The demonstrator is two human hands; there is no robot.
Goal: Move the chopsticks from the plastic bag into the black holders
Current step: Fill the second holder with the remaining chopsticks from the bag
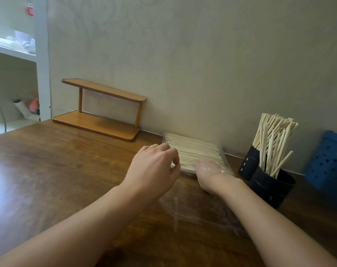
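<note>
A clear plastic bag lies on the wooden table, its far end packed with pale wooden chopsticks against the wall. My right hand is inside the bag's open end, fingers on the near ends of the chopsticks, seen through the plastic. My left hand, with a gold ring, rests on the bag's left edge with fingers curled on the plastic. Two black holders stand to the right, the rear one tilted, with several chopsticks standing in them.
A blue perforated basket stands at the far right by the wall. A small two-tier wooden rack sits at the back left of the table. White shelving stands beyond the table's left end.
</note>
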